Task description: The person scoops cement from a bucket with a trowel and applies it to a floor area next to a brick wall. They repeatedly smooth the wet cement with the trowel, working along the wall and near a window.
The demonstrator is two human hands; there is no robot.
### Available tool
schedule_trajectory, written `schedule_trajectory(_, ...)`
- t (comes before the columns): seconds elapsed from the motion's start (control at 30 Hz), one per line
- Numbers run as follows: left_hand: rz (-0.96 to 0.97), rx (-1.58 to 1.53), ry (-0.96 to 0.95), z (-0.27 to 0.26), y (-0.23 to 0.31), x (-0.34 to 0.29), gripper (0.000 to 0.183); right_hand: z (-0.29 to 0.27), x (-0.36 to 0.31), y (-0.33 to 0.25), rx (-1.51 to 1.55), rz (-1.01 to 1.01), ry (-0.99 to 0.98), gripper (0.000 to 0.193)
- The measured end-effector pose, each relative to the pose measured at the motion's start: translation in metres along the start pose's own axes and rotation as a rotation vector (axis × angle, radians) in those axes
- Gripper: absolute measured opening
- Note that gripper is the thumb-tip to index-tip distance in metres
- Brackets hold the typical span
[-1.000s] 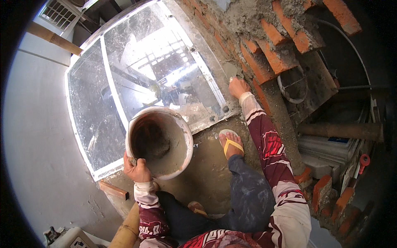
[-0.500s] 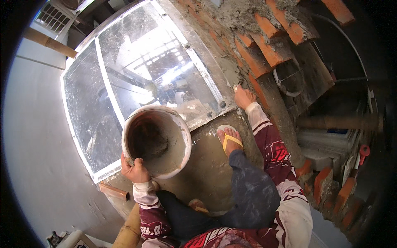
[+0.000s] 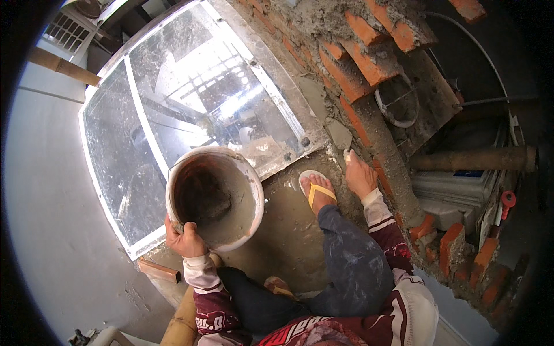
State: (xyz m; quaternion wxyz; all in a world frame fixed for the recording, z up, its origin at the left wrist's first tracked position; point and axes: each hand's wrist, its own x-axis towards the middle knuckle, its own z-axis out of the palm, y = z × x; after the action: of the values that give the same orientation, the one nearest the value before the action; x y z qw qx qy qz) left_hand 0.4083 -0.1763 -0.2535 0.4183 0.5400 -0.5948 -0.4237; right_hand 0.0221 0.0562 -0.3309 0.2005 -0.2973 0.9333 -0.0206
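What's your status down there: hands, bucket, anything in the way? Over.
Left hand gripping bucket at rim, grey mortar inside. Right hand holding trowel. Brick edge close beside trowel.

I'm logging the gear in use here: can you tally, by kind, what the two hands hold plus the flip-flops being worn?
Bucket, held in the left hand: 1
Trowel, held in the right hand: 1
Flip-flops, with yellow straps: 2
Total: 4

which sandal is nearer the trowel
The forward sandal, out ahead and nearer the trowel in the right hand; the back sandal sits lower in the picture, partly hidden.
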Motion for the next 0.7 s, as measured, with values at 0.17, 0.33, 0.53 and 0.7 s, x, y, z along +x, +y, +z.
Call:
schedule_trajectory(0.17,0.013,0.008,-0.035,0.005,-0.005,0.001,0.053,-0.008,0.021,-0.004,0.042,-0.068,0.132,0.053)
schedule_trajectory(0.33,-0.015,0.074,-0.022,0.005,-0.003,0.0,0.053,-0.002,0.064,-0.037,0.15,-0.133,0.225,0.047)
schedule_trajectory(0.53,-0.035,0.021,-0.034,0.005,-0.014,0.0,0.053,-0.017,0.092,-0.021,0.05,-0.121,0.076,0.035)
schedule_trajectory(0.7,-0.042,0.044,-0.05,0.002,-0.005,0.001,0.053,-0.025,0.087,-0.002,-0.008,-0.134,-0.081,0.033)
